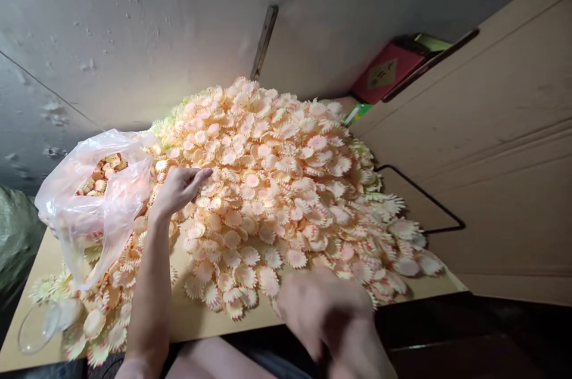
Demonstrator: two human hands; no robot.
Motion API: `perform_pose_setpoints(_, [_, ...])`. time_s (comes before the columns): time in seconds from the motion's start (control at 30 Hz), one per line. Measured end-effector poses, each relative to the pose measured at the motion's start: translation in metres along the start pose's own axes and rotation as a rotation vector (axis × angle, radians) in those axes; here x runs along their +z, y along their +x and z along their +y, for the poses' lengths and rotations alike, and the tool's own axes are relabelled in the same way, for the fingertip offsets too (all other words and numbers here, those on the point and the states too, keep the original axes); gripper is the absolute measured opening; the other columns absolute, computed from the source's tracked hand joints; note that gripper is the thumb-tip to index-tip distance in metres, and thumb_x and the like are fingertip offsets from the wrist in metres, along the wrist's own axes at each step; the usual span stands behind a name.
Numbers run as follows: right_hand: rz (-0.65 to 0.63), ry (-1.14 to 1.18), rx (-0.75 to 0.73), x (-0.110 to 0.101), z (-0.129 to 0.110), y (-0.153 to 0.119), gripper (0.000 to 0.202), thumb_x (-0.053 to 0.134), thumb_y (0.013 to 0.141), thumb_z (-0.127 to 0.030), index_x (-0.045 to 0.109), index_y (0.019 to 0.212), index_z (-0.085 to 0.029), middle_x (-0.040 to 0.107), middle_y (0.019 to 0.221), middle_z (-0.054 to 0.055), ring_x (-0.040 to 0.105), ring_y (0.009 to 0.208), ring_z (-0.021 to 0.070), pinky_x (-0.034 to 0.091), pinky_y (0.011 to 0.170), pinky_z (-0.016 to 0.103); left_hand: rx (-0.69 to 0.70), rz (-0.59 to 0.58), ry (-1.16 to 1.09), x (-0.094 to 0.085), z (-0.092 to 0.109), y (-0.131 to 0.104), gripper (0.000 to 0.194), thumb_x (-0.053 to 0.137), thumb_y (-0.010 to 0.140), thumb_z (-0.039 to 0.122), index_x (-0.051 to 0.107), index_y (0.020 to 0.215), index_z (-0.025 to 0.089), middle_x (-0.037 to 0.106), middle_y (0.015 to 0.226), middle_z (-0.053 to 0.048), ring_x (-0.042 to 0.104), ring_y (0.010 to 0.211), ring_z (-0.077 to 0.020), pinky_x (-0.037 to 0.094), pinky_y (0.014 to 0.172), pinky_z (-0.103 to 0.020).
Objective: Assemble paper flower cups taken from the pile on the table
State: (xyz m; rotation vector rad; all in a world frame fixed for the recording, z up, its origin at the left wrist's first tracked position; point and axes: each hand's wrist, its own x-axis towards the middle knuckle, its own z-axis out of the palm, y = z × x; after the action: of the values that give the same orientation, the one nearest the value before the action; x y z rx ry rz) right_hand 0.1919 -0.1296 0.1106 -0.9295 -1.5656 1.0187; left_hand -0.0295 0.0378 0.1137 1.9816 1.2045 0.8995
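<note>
A large heap of pale peach-pink, flower-shaped discs (268, 188) with jagged, red-tipped edges covers much of the table (179, 283). My left hand (181, 188) is at the heap's left side, its fingers curled and thumb pointing right; whatever they may pinch is hidden. At the front edge of the heap, my right hand (324, 307) is smeared by motion, so its fingers and anything in them do not show clearly. Left of my left hand lies a translucent plastic bag (120, 212), its opening showing small, red-edged cream pieces (105, 170).
A clear round dish (38, 328) lies at the table's front left corner. Cardboard (500, 176) stands along the right, with a bent black metal rod (429, 197) before it. Behind are a red box (384, 72) and a grey wall (179, 21) with a metal strip (264, 42).
</note>
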Motion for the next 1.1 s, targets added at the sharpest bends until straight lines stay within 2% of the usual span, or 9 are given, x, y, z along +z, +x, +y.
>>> perform_pose_setpoints(0.13, [0.122, 0.067, 0.193, 0.005, 0.014, 0.047, 0.027, 0.072, 0.084, -0.042, 0.063, 0.072, -0.018, 0.057, 0.053, -0.001, 0.053, 0.040, 0.0103, 0.043, 0.038, 0.020, 0.054, -0.030, -0.021, 0.000, 0.006, -0.002, 0.060, 0.053, 0.088, 0.059, 0.041, 0.047, 0.017, 0.039, 0.040, 0.003, 0.031, 0.038, -0.0050, 0.021, 0.040, -0.022])
perform_pose_setpoints(0.2, [0.155, 0.132, 0.205, 0.013, 0.025, 0.066, 0.031, 0.075, 0.080, -0.044, 0.067, 0.094, -0.017, 0.070, 0.073, 0.006, 0.066, 0.053, 0.0159, 0.052, 0.042, 0.022, 0.046, -0.076, -0.032, 0.001, 0.010, -0.003, 0.059, 0.056, 0.085, 0.060, 0.045, 0.047, 0.016, 0.040, 0.041, 0.004, 0.031, 0.039, -0.0051, 0.021, 0.040, -0.022])
perform_pose_setpoints(0.3, [0.160, 0.101, 0.145, 0.022, 0.041, 0.084, 0.043, 0.073, 0.082, -0.041, 0.064, 0.118, -0.019, 0.074, 0.096, 0.010, 0.072, 0.070, 0.0197, 0.061, 0.053, 0.026, 0.033, -0.173, -0.048, 0.005, 0.014, -0.003, 0.061, 0.061, 0.079, 0.065, 0.048, 0.046, 0.015, 0.041, 0.042, 0.004, 0.033, 0.040, -0.0052, 0.022, 0.039, -0.020])
perform_pose_setpoints(0.47, [0.099, -0.148, -0.229, 0.014, 0.051, 0.089, 0.013, 0.068, 0.086, -0.017, 0.076, 0.095, -0.023, 0.075, 0.086, 0.005, 0.072, 0.076, 0.0191, 0.063, 0.072, 0.031, -0.077, -0.417, -0.200, 0.009, 0.008, -0.001, 0.060, 0.065, 0.071, 0.070, 0.056, 0.052, 0.013, 0.051, 0.046, 0.001, 0.045, 0.043, -0.0075, 0.030, 0.041, -0.020])
perform_pose_setpoints(0.67, [0.074, -0.279, -0.208, 0.004, 0.055, 0.088, 0.012, 0.069, 0.085, -0.017, 0.073, 0.094, -0.023, 0.076, 0.088, 0.004, 0.072, 0.076, 0.0194, 0.062, 0.070, 0.029, -0.126, -0.628, -0.318, 0.008, 0.003, 0.001, 0.057, 0.078, 0.054, 0.068, 0.062, 0.059, 0.014, 0.054, 0.050, 0.002, 0.048, 0.049, -0.0093, 0.033, 0.046, -0.022])
perform_pose_setpoints(0.73, [0.090, -0.339, -0.221, 0.000, 0.060, 0.089, 0.009, 0.069, 0.085, -0.018, 0.072, 0.092, -0.023, 0.075, 0.087, 0.004, 0.072, 0.075, 0.0194, 0.061, 0.072, 0.030, -0.134, -0.633, -0.264, 0.010, 0.001, 0.000, 0.057, 0.079, 0.053, 0.068, 0.060, 0.058, 0.014, 0.055, 0.051, 0.001, 0.048, 0.049, -0.0095, 0.033, 0.047, -0.023])
perform_pose_setpoints(0.9, [0.349, -0.622, -0.261, -0.024, 0.078, 0.094, 0.011, 0.068, 0.086, -0.029, 0.070, 0.091, -0.020, 0.073, 0.079, 0.004, 0.068, 0.062, 0.0167, 0.056, 0.064, 0.026, -0.160, -0.576, -0.061, 0.012, -0.009, -0.003, 0.055, 0.078, 0.056, 0.067, 0.060, 0.053, 0.016, 0.054, 0.050, 0.000, 0.046, 0.049, -0.0102, 0.030, 0.048, -0.024])
perform_pose_setpoints(1.0, [0.221, -0.844, -0.337, -0.034, 0.080, 0.101, 0.023, 0.066, 0.088, -0.038, 0.069, 0.076, -0.019, 0.054, 0.049, -0.003, 0.044, 0.038, 0.0090, 0.039, 0.042, 0.022, -0.226, -0.477, 0.144, 0.008, -0.013, -0.006, 0.050, 0.075, 0.063, 0.066, 0.065, 0.062, 0.017, 0.059, 0.058, -0.002, 0.050, 0.052, -0.0122, 0.031, 0.049, -0.024])
perform_pose_setpoints(1.1, [0.191, -0.939, -0.462, -0.024, 0.064, 0.117, 0.044, 0.061, 0.092, -0.038, 0.057, 0.053, -0.018, 0.033, 0.041, -0.006, 0.025, 0.036, 0.0067, 0.026, 0.039, 0.023, -0.312, -0.367, 0.319, 0.003, -0.013, -0.007, 0.046, 0.065, 0.077, 0.063, 0.069, 0.079, 0.017, 0.066, 0.072, -0.005, 0.055, 0.059, -0.0147, 0.035, 0.051, -0.024])
